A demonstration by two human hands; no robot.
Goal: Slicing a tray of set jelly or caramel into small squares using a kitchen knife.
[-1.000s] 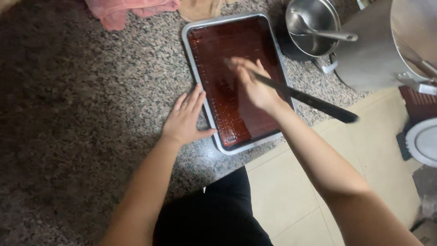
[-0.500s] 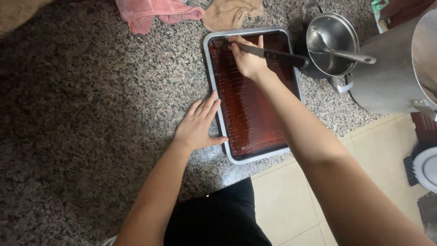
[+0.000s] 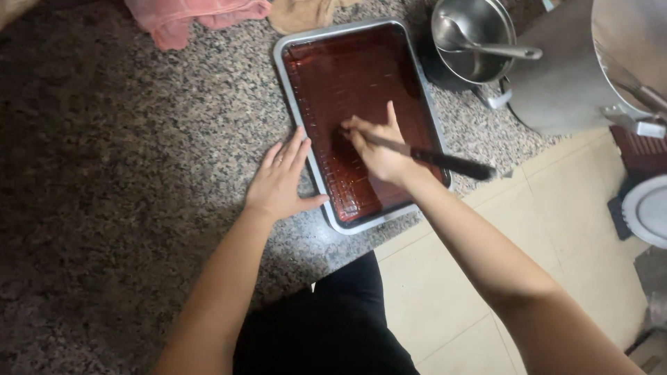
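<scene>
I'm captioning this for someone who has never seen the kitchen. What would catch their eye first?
The metal tray of glossy dark red-brown slab on the speckled granite counter. Over it, the right hand has its grip on a black-handled knife, tip down in the slab. The left hand lies flat at the tray's left rim, and a steel bowl with a ladle sits upper right.

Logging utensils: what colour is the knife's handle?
Black, clearest in the head view: knife in right hand.
</scene>
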